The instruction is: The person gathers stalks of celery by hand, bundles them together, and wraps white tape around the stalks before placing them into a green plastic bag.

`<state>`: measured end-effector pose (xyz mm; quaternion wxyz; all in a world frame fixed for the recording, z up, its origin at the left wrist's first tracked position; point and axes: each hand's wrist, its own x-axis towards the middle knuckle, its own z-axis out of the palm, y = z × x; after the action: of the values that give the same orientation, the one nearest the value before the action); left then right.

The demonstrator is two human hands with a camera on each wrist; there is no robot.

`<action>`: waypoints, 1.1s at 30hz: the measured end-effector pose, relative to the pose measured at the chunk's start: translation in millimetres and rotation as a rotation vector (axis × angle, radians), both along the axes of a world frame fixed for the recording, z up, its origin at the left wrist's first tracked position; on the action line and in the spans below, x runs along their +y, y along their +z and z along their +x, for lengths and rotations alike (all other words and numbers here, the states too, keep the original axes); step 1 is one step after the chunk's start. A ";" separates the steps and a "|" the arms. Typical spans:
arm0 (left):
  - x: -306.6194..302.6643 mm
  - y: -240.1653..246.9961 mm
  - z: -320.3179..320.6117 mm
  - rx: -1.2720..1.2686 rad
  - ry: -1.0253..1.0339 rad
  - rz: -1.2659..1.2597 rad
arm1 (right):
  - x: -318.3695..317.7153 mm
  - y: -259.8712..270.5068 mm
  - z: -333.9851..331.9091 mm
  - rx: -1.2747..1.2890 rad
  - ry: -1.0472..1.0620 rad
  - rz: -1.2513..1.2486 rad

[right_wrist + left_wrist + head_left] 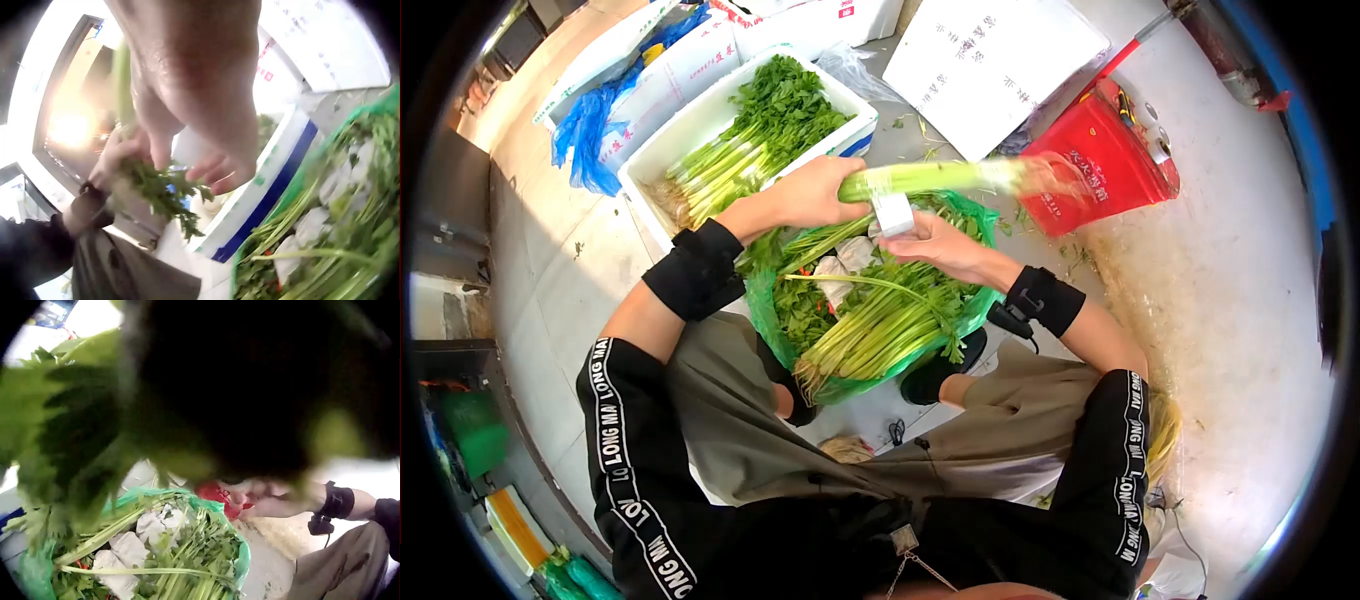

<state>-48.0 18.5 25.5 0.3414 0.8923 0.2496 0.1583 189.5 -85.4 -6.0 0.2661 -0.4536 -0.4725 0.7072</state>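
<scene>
My left hand (820,190) grips a bunch of celery (950,177) near its leafy end; the stalks point right and their root ends are blurred. Beneath the stalks, my right hand (935,245) pinches a small white roll of tape (892,214) between thumb and fingers. A pale strip runs round the stalks just above the roll. In the right wrist view, leaves (159,190) hang below the left hand. Dark blur and leaves cover most of the left wrist view. Under both hands, a green plastic bag (990,225) lies open with loose celery (870,335) and whitish crumpled pieces (835,275) inside.
A white foam box (640,205) at the left holds more celery (765,130). Behind stand a white lidded box (990,70) and blue plastic (590,135). To the right is a red bag (1100,165) with tools and rolls on top. Leaf scraps litter the floor.
</scene>
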 end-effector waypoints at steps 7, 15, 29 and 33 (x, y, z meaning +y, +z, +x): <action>10.7 -31.5 3.0 0.233 0.422 0.160 | -9.9 37.6 -43.3 -0.280 -0.230 0.364; -39.5 -23.9 19.3 0.303 0.106 0.095 | -0.3 69.1 -54.0 0.063 -0.285 0.292; -57.7 -4.1 11.2 0.253 -0.190 0.209 | 10.8 101.7 -2.4 0.249 -0.043 0.462; -55.2 9.6 3.8 0.205 -0.285 0.277 | 32.2 78.3 38.9 -0.066 0.164 0.434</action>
<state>-44.3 -36.7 35.2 0.2073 0.9683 0.1302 0.0497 228.3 -53.2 72.3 0.2836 -0.3689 -0.6573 0.5929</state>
